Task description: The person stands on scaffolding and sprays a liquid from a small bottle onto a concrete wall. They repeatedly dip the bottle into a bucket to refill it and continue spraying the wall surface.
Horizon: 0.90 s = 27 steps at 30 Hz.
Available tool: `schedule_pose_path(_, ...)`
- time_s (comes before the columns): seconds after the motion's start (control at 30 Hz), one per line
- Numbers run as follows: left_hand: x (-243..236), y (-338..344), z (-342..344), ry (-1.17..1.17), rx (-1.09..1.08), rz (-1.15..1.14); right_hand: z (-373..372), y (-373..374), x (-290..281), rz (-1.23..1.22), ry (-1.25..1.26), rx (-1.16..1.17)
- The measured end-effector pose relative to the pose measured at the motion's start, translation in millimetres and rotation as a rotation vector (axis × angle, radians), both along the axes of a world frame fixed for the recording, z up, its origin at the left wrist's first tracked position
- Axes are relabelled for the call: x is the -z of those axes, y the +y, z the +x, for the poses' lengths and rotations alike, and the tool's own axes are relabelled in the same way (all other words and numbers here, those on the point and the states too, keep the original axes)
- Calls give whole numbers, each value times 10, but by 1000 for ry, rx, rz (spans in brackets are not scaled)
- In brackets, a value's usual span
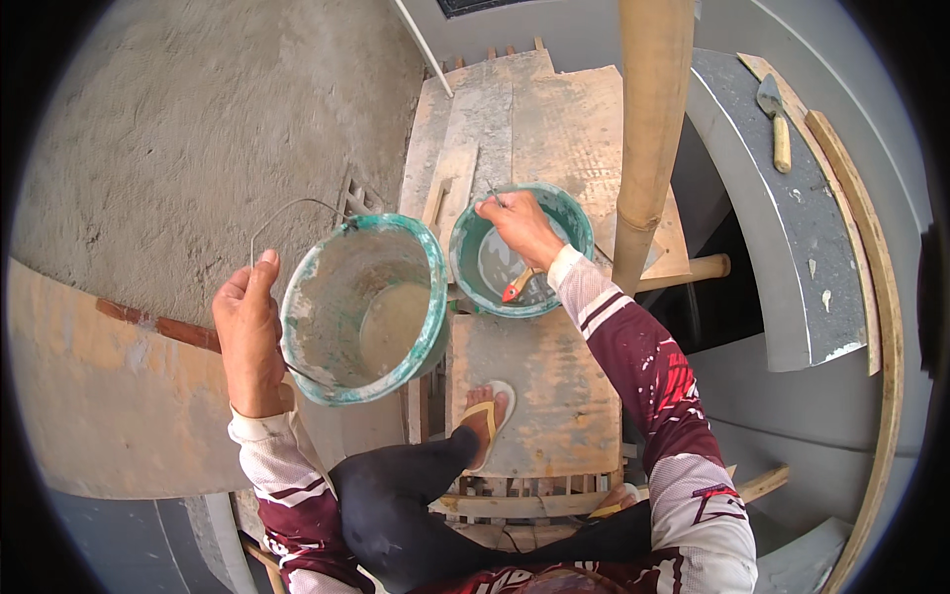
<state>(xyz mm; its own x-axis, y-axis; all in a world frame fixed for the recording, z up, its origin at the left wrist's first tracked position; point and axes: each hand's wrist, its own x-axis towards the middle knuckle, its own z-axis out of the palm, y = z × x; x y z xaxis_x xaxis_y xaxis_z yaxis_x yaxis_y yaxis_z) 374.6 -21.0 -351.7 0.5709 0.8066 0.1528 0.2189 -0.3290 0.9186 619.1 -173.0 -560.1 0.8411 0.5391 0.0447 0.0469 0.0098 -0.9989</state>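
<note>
My left hand (pixel 249 332) is closed round the thin wire handle (pixel 254 234) of a green, mortar-smeared bucket (pixel 428 332). That bucket is tipped so its mouth faces me, with a shallow greyish layer at the bottom. A second green bucket (pixel 465 280) stands upright on the boards to its right, holding grey liquid. Over this bucket's mouth, my right hand (pixel 522 230) has its fingers pinched together; a thin dark piece shows at the fingertips, too small to make out. Below that hand, a brush-like tool with a yellow and red handle (pixel 519 285) leans inside the bucket.
A thick bamboo pole (pixel 653 129) rises just right of the upright bucket. Behind it, a wooden float (pixel 453 178) lies on the plank platform (pixel 574 109). A trowel (pixel 779 134) rests on the curved ledge at right. Wet-looking plaster (pixel 198 129) covers the left surface. My sandalled foot (pixel 483 421) is on the planks.
</note>
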Motion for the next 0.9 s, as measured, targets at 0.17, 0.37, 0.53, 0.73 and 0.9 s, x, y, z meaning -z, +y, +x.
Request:
schedule_pose_path(0.17, 75, -187, -29, 132, 107, -12, 361, 179, 393, -105, -98, 73)
schedule_pose_path(0.37, 217, -631, 169, 277, 300, -112, 781, -64, 623, -275, -230, 21)
schedule_pose_path(0.53, 396, -786, 186, 372, 500, -237, 134, -824, 231, -313, -335, -222)
schedule_pose_path(0.73, 703, -1003, 258, 501, 634, -353, -390, -2382, 594, -449, 126, -445)
schedule_pose_path(0.9, 1067, -1277, 513, 677, 747, -325, -607, -3461, 1686, -622, 384, -210)
